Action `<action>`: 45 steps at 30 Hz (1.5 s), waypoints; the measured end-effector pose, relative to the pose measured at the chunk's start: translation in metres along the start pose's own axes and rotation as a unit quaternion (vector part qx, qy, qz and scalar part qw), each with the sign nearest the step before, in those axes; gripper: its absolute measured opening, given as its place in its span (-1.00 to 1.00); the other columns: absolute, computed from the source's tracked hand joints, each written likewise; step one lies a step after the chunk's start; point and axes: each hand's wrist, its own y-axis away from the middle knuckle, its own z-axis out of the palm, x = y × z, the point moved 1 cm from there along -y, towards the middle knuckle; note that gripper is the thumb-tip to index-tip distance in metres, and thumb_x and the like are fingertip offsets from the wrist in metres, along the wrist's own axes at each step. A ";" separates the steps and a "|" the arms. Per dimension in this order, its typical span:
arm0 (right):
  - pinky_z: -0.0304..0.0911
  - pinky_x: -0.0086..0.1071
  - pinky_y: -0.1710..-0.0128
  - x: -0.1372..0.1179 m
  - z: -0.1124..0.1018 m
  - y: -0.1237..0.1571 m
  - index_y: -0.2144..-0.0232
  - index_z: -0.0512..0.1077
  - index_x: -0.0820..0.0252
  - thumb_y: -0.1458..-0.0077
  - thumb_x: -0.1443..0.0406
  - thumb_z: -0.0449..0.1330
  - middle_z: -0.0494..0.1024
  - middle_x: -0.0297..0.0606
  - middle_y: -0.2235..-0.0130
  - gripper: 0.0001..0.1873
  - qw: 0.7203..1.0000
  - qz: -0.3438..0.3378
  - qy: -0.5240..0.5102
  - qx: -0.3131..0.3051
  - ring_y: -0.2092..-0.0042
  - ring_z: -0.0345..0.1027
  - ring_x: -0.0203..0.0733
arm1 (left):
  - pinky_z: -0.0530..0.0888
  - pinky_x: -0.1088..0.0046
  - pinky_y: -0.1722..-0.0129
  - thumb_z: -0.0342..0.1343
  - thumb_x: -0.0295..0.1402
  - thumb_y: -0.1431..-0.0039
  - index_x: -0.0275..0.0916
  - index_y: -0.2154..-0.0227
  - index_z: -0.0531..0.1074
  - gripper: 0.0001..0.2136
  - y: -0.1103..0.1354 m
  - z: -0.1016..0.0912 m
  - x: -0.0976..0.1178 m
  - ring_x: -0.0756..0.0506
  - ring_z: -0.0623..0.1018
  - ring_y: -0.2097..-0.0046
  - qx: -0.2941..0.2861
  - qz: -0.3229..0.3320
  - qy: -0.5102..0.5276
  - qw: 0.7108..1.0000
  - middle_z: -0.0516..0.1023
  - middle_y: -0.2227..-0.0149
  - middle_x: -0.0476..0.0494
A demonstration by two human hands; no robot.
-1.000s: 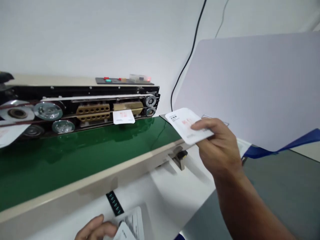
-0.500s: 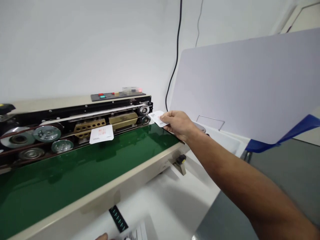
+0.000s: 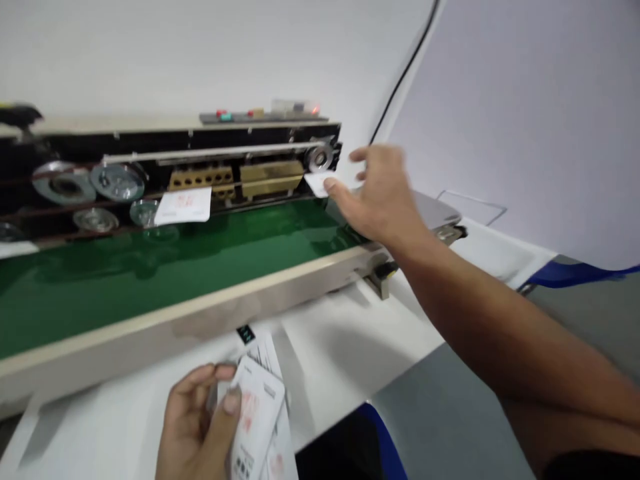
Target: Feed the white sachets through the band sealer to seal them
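My left hand (image 3: pixel 200 420) is closed round a few flat white sachets (image 3: pixel 257 407) printed in red and black, its thumb on the top one. At the sealing machine's right end, my right hand (image 3: pixel 383 193) is open with its fingers apart. A white sachet (image 3: pixel 317 184) sits at the machine's rollers beside that thumb; whether they touch I cannot tell. Further left, another white sachet (image 3: pixel 184 205) hangs from the sealing band over the green conveyor belt (image 3: pixel 240 247). Part of a third sachet (image 3: pixel 17 249) shows at the left edge.
The band sealer's metal wheels (image 3: pixel 117 181) and brass blocks (image 3: pixel 271 178) line the back of the belt. A control panel (image 3: pixel 263 117) tops the machine. A white board (image 3: pixel 540 127) leans at the right, and a black cable (image 3: pixel 407 70) runs down the wall.
My right hand has let go of its sachet at the rollers and spread its fingers. The hanging sachet has travelled left along the machine. My left hand has come into view with sachets.
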 end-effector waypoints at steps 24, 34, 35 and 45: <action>0.40 -0.35 0.04 0.006 0.034 0.198 -0.20 0.12 -0.12 -0.25 0.20 0.20 0.40 -0.27 -0.10 -0.47 0.853 0.168 -0.319 -0.378 0.00 0.39 -0.22 | 0.53 0.49 0.28 0.07 -0.34 -0.25 -0.02 0.02 0.36 -0.75 0.004 -0.004 0.005 -0.02 0.49 0.20 -0.108 0.130 0.143 0.975 0.31 -0.06 -0.10; 0.44 -0.19 0.10 0.003 0.035 0.183 -0.22 0.14 -0.05 -0.21 0.26 0.22 0.48 -0.21 -0.01 -0.41 0.863 0.036 -0.260 -0.432 0.00 0.43 -0.07 | 0.52 0.40 0.20 0.12 -0.12 -0.24 -0.09 0.04 0.41 -0.71 0.004 0.004 0.018 -0.11 0.53 0.14 -0.096 -0.208 0.205 0.952 0.52 0.15 -0.09; 0.43 -0.18 0.09 0.000 0.040 0.189 -0.22 0.13 -0.04 -0.21 0.25 0.21 0.47 -0.19 -0.01 -0.42 0.884 0.046 -0.254 -0.389 0.00 0.42 -0.06 | 0.52 0.42 0.20 0.13 -0.14 -0.24 -0.07 0.03 0.41 -0.72 0.005 0.004 0.019 -0.08 0.53 0.17 -0.096 -0.208 0.203 0.952 0.53 0.14 -0.07; 0.31 -0.05 0.02 -0.019 0.068 0.211 -0.07 0.24 0.15 -0.15 0.30 0.16 0.35 -0.10 -0.02 -0.57 0.959 -0.019 -0.226 -0.171 0.00 0.31 0.01 | 0.61 0.14 0.31 0.10 -0.31 -0.25 -0.07 -0.19 0.18 -0.54 0.010 -0.001 0.028 -0.26 0.62 0.20 -0.169 -0.278 0.298 0.897 0.58 0.10 -0.23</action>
